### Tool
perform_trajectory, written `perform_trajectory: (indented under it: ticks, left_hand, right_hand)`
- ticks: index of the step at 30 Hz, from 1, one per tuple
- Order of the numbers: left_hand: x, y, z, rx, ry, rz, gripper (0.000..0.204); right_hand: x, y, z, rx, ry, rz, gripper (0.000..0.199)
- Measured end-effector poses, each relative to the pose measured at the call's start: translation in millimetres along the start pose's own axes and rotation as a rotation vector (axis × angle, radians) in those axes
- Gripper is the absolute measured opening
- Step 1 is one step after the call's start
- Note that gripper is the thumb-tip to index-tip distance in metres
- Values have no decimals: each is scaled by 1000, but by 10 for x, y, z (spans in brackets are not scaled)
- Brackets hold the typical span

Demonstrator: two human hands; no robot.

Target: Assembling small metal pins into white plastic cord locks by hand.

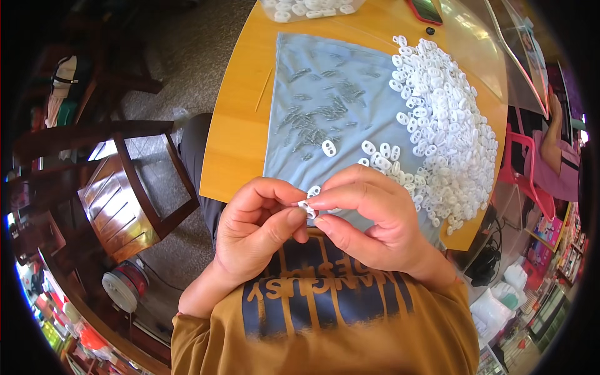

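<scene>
By the near edge of the cloth (378,128), left hand (251,220) pinches white piece (306,207); right hand (378,217) curled in close, can't tell if gripping.

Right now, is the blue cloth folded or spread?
Spread: the blue cloth lies wrinkled but opened out on the table, left edge visible, small grey springs scattered across it. Near edge hidden; cannot tell there.

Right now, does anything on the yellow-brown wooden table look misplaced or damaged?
I see no clear damage. Slightly odd is one white, oval, two-holed piece: it lies alone beside the small grey coiled metal springs, apart from the large white heap of similar pieces at right.
</scene>
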State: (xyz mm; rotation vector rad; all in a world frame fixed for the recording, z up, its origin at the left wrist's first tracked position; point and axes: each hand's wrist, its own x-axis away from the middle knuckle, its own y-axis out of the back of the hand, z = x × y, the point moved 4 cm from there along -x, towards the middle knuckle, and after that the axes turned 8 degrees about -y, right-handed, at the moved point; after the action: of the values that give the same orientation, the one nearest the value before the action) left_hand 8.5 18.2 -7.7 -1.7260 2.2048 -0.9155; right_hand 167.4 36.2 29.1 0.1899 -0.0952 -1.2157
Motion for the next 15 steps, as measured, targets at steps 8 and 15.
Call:
perform_trajectory:
  ticks: [8,15]
  left_hand:
    - [29,230,89,-195,-24,-128,20]
    - [40,346,188,-197,-29,-202,19]
  right_hand:
    - [77,332,-219,504,9,-269,15]
    - [20,519,-344,800,23,-349,11]
